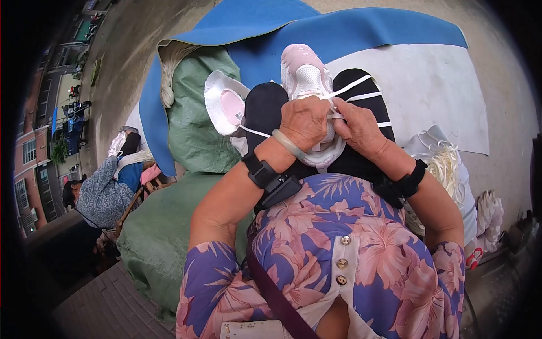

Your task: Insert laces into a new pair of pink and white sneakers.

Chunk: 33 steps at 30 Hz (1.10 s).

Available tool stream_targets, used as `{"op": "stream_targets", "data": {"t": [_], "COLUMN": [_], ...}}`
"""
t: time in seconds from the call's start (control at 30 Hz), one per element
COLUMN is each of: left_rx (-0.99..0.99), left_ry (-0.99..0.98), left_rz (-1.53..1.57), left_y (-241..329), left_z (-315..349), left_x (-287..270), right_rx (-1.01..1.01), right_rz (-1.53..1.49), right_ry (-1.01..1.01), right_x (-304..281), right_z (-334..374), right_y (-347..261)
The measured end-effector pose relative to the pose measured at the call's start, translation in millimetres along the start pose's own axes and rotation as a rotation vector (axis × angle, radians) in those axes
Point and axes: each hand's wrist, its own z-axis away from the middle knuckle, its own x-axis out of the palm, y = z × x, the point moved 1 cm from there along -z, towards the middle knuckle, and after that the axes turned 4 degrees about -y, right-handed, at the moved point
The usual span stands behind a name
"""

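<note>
A pink and white sneaker (305, 68) rests on my lap between my black-trousered knees, its toe pointing away from me. My left hand (305, 121) is closed at the shoe's lacing, its fingertips hidden beneath the knuckles. Close beside it, my right hand (358, 125) pinches at the same spot, thumb and fingers on a white shoelace (353, 86). Loose lengths of that lace stretch over my right knee. Left of my left knee lies a white piece with a pink inside (228, 104), apparently another shoe; a white strand runs from it across my thigh.
Green sacking (200, 107) and blue-and-white sheeting (350, 31) lie around me. Bundles of cream laces are on a white sack (443, 166) at right and at far left. White shoes (488, 220) are piled at right. Another person (104, 192) sits at left with a white shoe.
</note>
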Motion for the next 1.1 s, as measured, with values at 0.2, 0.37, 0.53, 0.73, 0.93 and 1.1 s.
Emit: {"op": "stream_targets", "data": {"t": [0.2,0.37,0.53,0.73,0.93,1.1], "left_rx": [-0.092,-0.558,-0.754,-0.905,-0.359,0.008], "left_ry": [0.159,0.180,0.192,-0.205,0.086,0.096], "left_rz": [-0.071,-0.291,-0.380,-0.380,-0.030,0.077], "left_y": [-40.8,-148.4,-169.5,-159.4,-107.7,-49.3], "left_z": [45.3,166.5,227.7,224.0,126.5,54.0], "left_x": [-62.9,-111.4,-135.2,-99.4,-61.5,-30.7], "right_rx": [-0.046,-0.017,-0.136,0.080,0.320,0.271], "right_rz": [0.097,0.172,0.199,-0.143,-0.366,-0.368], "right_ry": [0.025,-0.008,0.026,0.048,0.052,0.074], "right_x": [-4.9,-8.7,-13.3,-16.8,-14.7,-6.2], "right_z": [7.7,13.8,14.7,13.5,-13.0,-12.7], "right_y": [8.8,1.9,-3.4,-0.8,10.9,17.1]}}
